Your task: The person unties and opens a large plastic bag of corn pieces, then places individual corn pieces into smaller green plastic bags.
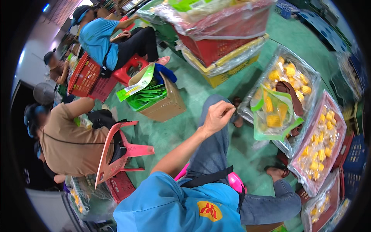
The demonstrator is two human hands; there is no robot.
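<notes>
My left hand (218, 116) hovers above my left knee, fingers curled and thumb tip pinched against them. Nothing shows between the fingertips. My right hand is out of view. To the right of the left hand, a clear plastic pouch with green edges (271, 113) stands tilted, with yellow corn pieces (274, 120) inside. It rests over a plastic-lined crate (249, 100) of wrapped corn pieces (289, 70). A strip of brown material (293, 98) lies against the pouch; what it belongs to is unclear.
Another lined crate (337, 123) of wrapped corn stands at the right. A cardboard box (163, 105) of green pouches sits on the green floor. Stacked red (220, 47) and yellow crates (232, 69) rise ahead. At left, co-workers sit on a pink chair (127, 150) and red stool (127, 69).
</notes>
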